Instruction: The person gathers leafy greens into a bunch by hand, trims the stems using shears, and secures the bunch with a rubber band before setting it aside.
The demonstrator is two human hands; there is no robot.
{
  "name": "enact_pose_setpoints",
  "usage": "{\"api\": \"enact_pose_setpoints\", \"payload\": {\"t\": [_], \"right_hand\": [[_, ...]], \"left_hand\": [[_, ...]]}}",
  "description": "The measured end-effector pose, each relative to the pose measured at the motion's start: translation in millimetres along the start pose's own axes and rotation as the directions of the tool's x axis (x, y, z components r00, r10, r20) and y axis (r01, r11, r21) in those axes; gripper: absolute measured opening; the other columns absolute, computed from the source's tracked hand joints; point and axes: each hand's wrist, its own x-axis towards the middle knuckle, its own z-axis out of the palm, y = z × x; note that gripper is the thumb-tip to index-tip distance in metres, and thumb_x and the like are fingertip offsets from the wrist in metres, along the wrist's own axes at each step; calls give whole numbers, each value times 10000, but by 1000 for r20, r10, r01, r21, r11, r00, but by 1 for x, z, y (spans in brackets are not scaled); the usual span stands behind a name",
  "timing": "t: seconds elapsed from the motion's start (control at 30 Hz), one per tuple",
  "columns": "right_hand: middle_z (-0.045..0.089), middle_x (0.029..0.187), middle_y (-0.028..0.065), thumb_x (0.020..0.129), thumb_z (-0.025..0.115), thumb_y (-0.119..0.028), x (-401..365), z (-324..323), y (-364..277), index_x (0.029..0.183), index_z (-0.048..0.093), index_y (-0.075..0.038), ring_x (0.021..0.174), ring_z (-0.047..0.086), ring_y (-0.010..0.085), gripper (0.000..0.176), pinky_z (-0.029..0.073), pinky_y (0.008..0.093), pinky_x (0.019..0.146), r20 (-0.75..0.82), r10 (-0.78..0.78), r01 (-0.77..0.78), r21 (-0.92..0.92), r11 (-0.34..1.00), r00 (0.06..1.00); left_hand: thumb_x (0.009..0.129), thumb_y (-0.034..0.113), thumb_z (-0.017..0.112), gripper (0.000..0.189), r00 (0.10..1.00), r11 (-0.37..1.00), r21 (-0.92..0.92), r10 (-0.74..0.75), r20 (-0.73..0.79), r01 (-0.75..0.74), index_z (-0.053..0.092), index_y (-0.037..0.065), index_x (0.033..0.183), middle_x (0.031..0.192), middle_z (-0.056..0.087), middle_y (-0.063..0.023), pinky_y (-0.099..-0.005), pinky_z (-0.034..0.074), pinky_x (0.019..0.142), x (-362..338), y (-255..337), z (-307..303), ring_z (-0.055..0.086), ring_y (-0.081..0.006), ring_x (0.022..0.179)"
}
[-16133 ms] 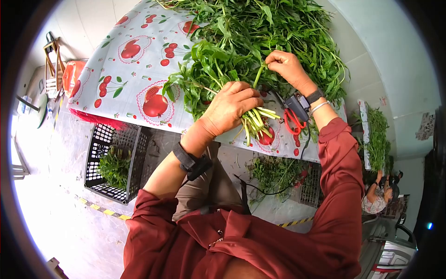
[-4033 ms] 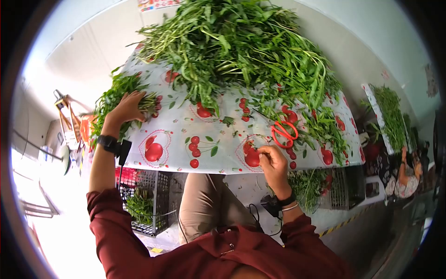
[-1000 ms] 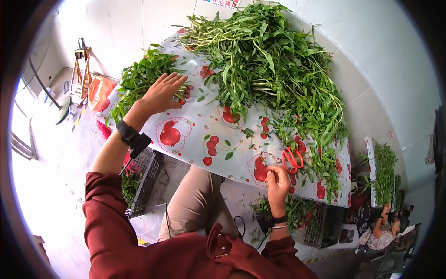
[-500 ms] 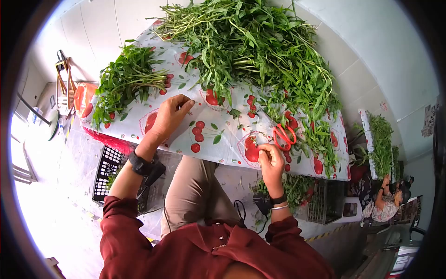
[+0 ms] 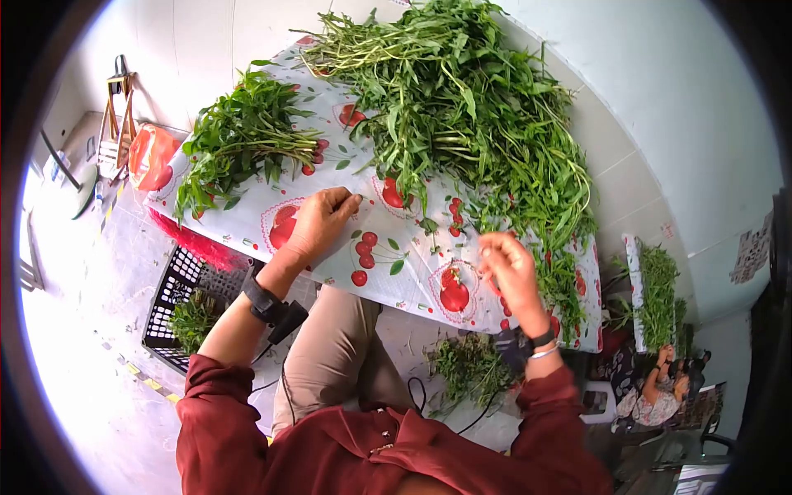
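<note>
Your left hand (image 5: pixel 318 223) loosely curled on counter (image 5: pixel 417 285), right hand (image 5: pixel 511 268) pinched, contents unclear. Bundle (image 5: pixel 239 144) at 10 o'clock overhangs edge; a nudge could drop it.

The person wears a dark red shirt (image 5: pixel 355 454) with a collar, and tan trousers (image 5: pixel 334 363). Behind the left hand (image 5: pixel 318 223) is a black wrist band with a small black box (image 5: pixel 272 307). Behind the right hand (image 5: pixel 510 268) are a black band (image 5: pixel 540 338) and a thin silver bangle (image 5: pixel 544 352). Thin black wires (image 5: pixel 412 388) hang below.
</note>
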Motion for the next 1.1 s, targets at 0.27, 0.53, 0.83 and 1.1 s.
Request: {"api": "enact_pose_setpoints", "payload": {"t": [0.27, 0.53, 0.83, 1.1], "right_hand": [[614, 1148, 150, 854, 688, -129, 161, 12, -86, 1183, 590, -27, 1001, 611, 266, 359, 509, 345, 856, 159, -497, 474, -631, 614, 853], [396, 1490, 162, 776, 753, -373, 315, 83, -104, 1431, 415, -61, 1391, 337, 334, 800, 299, 445, 1143, 363, -578, 509, -855, 105, 730], [176, 1616, 96, 696, 812, -439, 394, 105, -109, 1554, 197, -160, 1498, 117, 285, 1092, 166, 521, 1188, 246, -238, 243, -969, -41, 940], [471, 1334, 88, 686, 812, -426, 387, 93, -82, 1421, 429, -154, 1281, 393, 294, 873, 288, 511, 1048, 263, -312, 262, -964, -48, 913]], "left_hand": [[922, 243, 588, 296, 999, 995, 88, 46, 23, -48, 636, -38, 843, 727, 604, -203, -385, 468, 643, 0, 6, -3, 599, -304, 658], [882, 215, 632, 225, 993, 990, 83, 115, -3, -114, 650, -5, 837, 798, 632, -203, -434, 485, 685, -1, 2, -2, 609, -383, 774], [872, 211, 644, 192, 989, 985, 100, 145, -14, -142, 644, 34, 798, 755, 627, -143, -438, 495, 691, -2, 2, 0, 603, -342, 789], [861, 211, 660, 164, 988, 981, 123, 152, -8, -150, 664, 59, 801, 717, 619, -113, -413, 495, 665, -3, 3, 1, 601, -305, 757]]}}
